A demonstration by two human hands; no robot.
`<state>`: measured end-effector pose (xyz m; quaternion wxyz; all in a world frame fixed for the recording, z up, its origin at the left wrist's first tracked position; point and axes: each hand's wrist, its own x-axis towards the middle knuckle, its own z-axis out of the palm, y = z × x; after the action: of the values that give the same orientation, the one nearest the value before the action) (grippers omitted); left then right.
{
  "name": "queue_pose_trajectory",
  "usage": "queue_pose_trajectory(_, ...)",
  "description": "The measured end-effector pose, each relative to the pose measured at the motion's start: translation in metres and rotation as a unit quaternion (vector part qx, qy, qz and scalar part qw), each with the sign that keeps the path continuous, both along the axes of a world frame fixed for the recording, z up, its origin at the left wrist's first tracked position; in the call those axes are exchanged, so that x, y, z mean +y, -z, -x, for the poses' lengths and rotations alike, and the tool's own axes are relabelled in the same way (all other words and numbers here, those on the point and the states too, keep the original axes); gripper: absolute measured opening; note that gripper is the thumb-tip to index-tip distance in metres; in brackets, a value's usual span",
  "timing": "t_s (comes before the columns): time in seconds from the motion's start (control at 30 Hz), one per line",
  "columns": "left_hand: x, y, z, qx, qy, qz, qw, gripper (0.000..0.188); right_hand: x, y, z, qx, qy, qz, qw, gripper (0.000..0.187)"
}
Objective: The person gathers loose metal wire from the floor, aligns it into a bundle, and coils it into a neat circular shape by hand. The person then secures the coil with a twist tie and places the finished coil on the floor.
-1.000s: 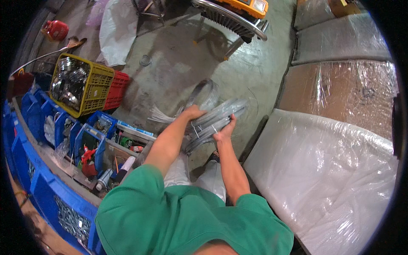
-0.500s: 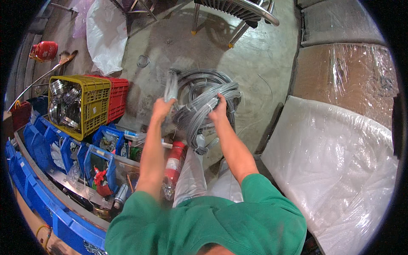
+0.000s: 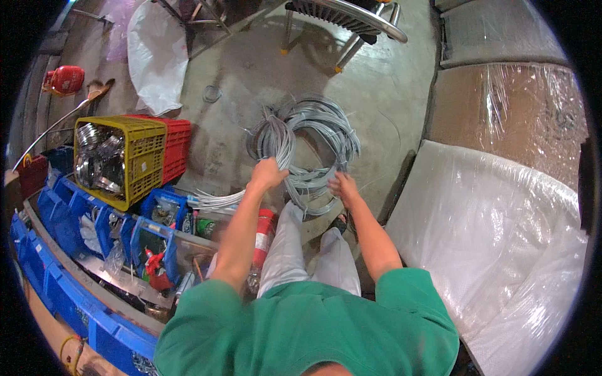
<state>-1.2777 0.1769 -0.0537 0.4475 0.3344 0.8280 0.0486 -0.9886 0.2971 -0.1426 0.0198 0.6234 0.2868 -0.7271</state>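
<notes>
Green sleeves filled the bottom of the view, and both bare forearms reached forward over the person's pale trousers. Just left of the knees lay a red fire extinguisher beside blue bins of small parts, with a yellow crate of shiny metal pieces and a red crate behind them.

The left hand was closed around a gathered bundle of strands on the left side of a coil of grey wire. The right hand gripped the loops at the coil's lower right edge, fingers curled over them. The coil hung between the hands above the concrete floor, its loops splayed rather than stacked, and a few loose ends trailed left toward the bins.

Handling it well would probably mean keeping both grips firm and opposite each other, so the springy loops stayed together and did not snag the stray ends.

Farther off stood a metal chair, a white sack and plastic-wrapped panels on the right.
</notes>
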Motion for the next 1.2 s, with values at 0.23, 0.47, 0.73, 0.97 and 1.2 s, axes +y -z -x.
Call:
queue_pose_trajectory(0.23, -0.011, -0.122, 0.108, -0.052, -0.071, 0.076, 0.993, 0.05, -0.073, -0.114, -0.156, -0.17, -0.054, 0.032, 0.983, 0.03)
queue_pose_trajectory(0.47, -0.048, -0.122, 0.085, 0.085, 0.216, 0.06, 0.971, 0.046, -0.079, -0.23, -0.206, -0.239, 0.014, -0.039, 0.97, 0.042)
queue_pose_trajectory(0.73, -0.045, -0.051, 0.036, -0.027, 0.041, 0.134, 0.99, 0.06, -0.042, -0.232, -0.162, -0.206, -0.044, -0.185, 0.96, 0.041)
queue_pose_trajectory(0.97, 0.0, -0.037, 0.071, -0.004, -0.075, 0.138, 0.988, 0.059, 0.161, -0.22, 0.039, 0.003, 0.109, -0.168, 0.98, 0.074)
queue_pose_trajectory(1.2, 0.073, -0.057, 0.098, 0.065, -0.108, 0.171, 0.977, 0.065, 0.344, -0.197, 0.284, 0.294, 0.207, 0.105, 0.927, 0.081)
